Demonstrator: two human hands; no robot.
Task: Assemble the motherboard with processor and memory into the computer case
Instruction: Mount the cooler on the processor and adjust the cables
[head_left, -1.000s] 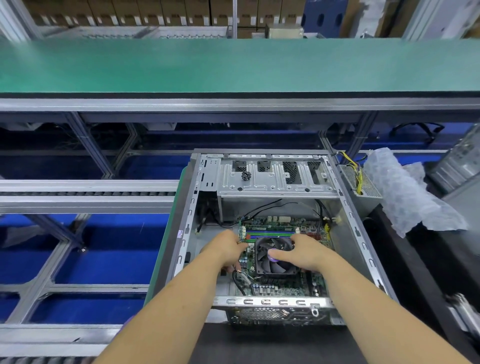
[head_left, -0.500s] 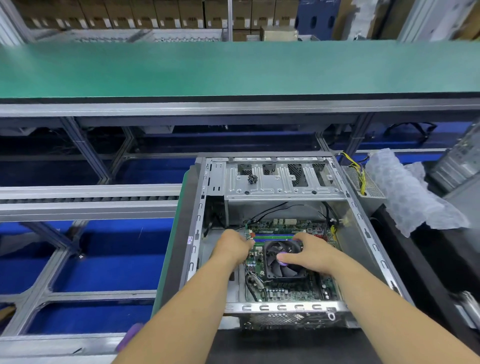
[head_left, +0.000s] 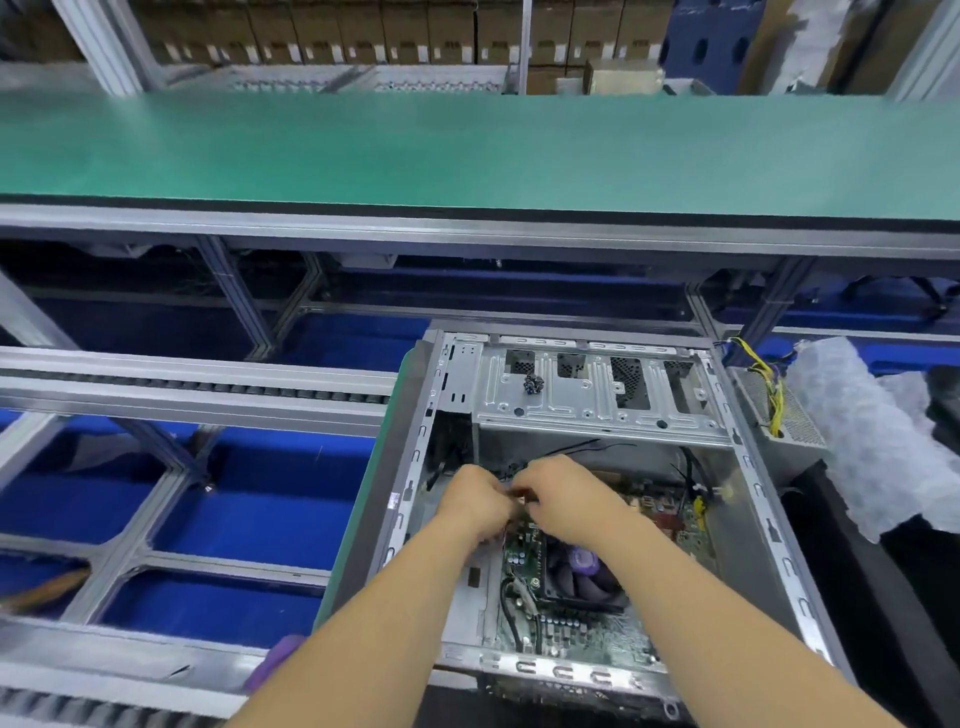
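Motherboard (head_left: 576, 618) lies flat in case (head_left: 748, 467), long axis front-to-back; both hands' finger closure indiscernible.

A green conveyor belt (head_left: 467, 150) spans the factory hall on an aluminium frame (head_left: 249, 301). Beyond the belt, stacked cardboard boxes (head_left: 322, 31) line up; below it lies blue flooring (head_left: 249, 519).
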